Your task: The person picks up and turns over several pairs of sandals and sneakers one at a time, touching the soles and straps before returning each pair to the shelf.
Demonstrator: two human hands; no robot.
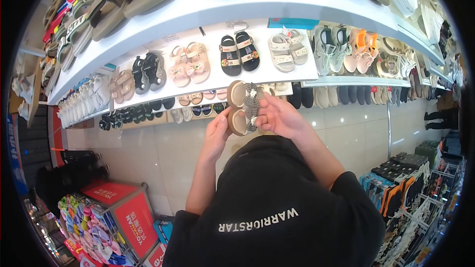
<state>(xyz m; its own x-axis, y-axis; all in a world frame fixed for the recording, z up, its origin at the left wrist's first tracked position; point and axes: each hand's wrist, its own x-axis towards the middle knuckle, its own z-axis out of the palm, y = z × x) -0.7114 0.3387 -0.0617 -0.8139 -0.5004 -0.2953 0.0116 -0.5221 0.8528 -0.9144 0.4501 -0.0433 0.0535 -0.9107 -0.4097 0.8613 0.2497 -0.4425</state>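
Observation:
Between my two hands, in front of my black shirt, is a pair of sandals (239, 122) with tan soles and black-and-white checked bows. The two sandals lie side by side, one above the other in the view. My left hand (217, 129) grips them at the sole edge, thumb and fingers closed. On the other side, my right hand (281, 114) has its fingers on the checked bows and straps; part of its grip is hidden. Just beyond, on the white shelf, stand black sandals (239, 53) with cream straps and pink sandals (189, 64) with bows.
White-grey sandals (288, 50) and sneakers (361, 52) share the middle shelf. An upper shelf edge (237, 12) carries large brown sandals. Lower shelves hold more shoes. A red display box (133, 222) with colourful slippers stands at lower left, and a rack of shoe boxes (396, 178) at right.

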